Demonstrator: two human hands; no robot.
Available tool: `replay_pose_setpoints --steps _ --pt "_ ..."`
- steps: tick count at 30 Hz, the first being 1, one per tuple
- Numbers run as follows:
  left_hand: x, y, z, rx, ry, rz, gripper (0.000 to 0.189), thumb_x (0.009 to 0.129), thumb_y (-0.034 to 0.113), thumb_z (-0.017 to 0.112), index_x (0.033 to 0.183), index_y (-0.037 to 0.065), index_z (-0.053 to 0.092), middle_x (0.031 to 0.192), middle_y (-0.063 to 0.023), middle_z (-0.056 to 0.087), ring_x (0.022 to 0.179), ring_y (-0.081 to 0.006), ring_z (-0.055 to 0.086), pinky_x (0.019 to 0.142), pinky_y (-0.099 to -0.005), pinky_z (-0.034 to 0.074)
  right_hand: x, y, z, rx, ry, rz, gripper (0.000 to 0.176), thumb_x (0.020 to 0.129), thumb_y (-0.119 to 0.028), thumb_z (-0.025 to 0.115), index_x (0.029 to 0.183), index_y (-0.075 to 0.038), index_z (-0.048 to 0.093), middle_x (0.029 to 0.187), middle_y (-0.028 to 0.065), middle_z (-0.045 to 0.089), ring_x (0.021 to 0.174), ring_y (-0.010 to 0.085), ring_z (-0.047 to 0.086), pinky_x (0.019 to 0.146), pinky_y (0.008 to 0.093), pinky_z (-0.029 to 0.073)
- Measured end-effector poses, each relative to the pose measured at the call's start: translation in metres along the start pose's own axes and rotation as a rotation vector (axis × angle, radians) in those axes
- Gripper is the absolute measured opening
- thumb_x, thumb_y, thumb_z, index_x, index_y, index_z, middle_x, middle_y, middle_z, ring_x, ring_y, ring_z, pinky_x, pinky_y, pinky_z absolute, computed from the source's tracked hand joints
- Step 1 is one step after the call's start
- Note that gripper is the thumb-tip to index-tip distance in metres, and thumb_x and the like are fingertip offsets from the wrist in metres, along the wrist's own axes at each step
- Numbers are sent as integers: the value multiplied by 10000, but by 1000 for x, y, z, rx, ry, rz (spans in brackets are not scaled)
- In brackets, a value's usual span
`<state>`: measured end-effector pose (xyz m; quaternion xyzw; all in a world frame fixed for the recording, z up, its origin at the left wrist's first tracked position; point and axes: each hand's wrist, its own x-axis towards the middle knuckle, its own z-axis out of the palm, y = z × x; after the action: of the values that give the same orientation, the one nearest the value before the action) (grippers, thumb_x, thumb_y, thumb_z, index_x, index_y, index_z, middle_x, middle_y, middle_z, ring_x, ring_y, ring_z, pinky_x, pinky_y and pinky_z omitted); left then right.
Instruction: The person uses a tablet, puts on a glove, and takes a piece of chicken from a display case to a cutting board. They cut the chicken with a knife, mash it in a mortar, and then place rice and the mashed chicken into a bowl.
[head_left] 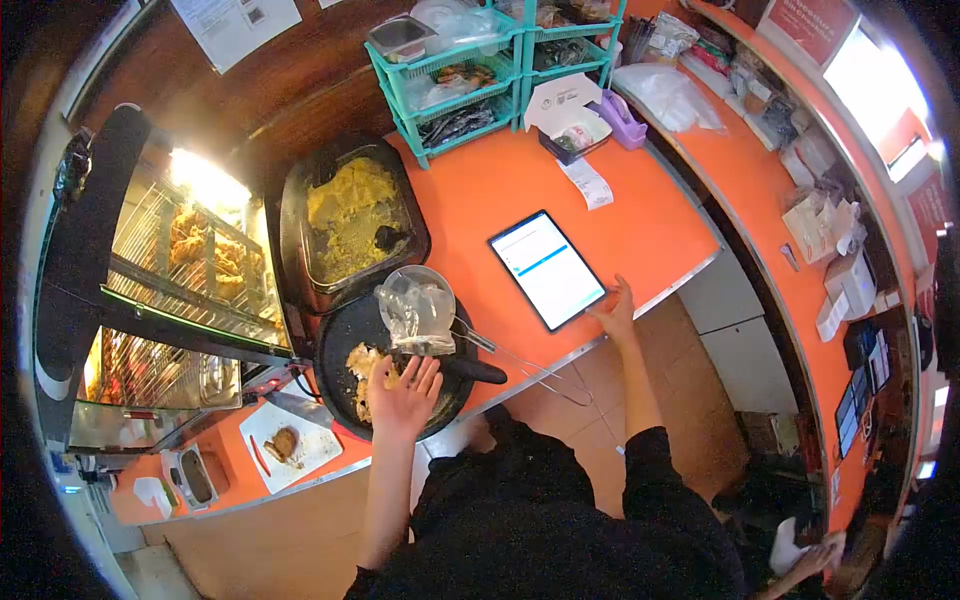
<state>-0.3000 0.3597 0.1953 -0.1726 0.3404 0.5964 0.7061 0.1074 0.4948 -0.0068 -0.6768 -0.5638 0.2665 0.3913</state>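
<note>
While the loosely open right hand (618, 312) is placed at the tablet (547, 270), the wide-open left hand (403, 402) is best held off the pan (338, 340) to its left.

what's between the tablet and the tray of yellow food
Just bare orange counter between the tablet and the tray, in the head view.

Your left hand (402, 398) is open, palm up, at the near side of the black pan (340, 340). A clear bag (415, 308) is at the pan's far right side. Your right hand (614, 310) is by the right edge of the lit tablet (548, 270). The tablet lies on the orange desk (480, 210).
</note>
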Motion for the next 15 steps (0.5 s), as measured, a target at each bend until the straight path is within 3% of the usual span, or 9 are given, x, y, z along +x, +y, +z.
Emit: replay_pose_setpoints --steps 3,5,7,11,12,14,15 --pt "-35 -12 -19 119 115 40 566 892 349 600 1306 3 430 1320 -180 495 1278 -297 467 1088 -409 356 -3 -18 0 -153 43 -7 1031 579 -270 869 1443 -119 328 1242 146 510 1157 319 489 982 482 388" --pt "-43 -10 -63 495 -156 129 443 945 382 504 1245 56 506 1262 -130 558 1204 -271 537 1027 -391 392 -2 -22 2 -233 57 -28 1027 574 -301 866 1433 -126 331 1211 144 524 1108 340 499 958 498 392" --pt "-53 -6 -99 961 -80 156 425 978 414 429 1196 74 563 1178 -101 616 1138 -252 577 978 -377 405 2 -36 3 -271 43 34 1023 569 -335 867 1423 -127 343 1215 150 522 1095 359 496 948 509 391" --pt "-53 1 -216 1278 127 -165 529 970 523 394 1212 94 587 1147 -114 634 1084 -242 597 957 -373 412 29 -48 21 -424 55 104 1079 582 -489 853 1450 -156 306 1265 187 505 1109 412 479 954 533 383" --pt "-53 -2 -225 1408 191 -287 591 969 582 363 1219 98 593 1143 -119 639 1061 -242 607 930 -372 435 38 -58 27 -423 44 95 1079 582 -489 853 1450 -156 306 1265 187 505 1109 412 479 954 533 383" --pt "-53 -4 -237 1431 205 -317 609 966 596 353 1225 98 590 1149 -122 637 1058 -242 608 923 -373 441 53 -82 39 -529 -79 79 1124 614 -635 794 1483 -170 254 1347 228 445 1175 435 453 950 570 385" --pt "-54 -6 -238 1464 209 -356 627 963 609 344 1231 99 588 1156 -124 634 1054 -242 609 916 -374 447 55 -93 41 -526 -90 67 1124 614 -635 794 1483 -170 254 1347 228 445 1175 435 453 950 570 385"
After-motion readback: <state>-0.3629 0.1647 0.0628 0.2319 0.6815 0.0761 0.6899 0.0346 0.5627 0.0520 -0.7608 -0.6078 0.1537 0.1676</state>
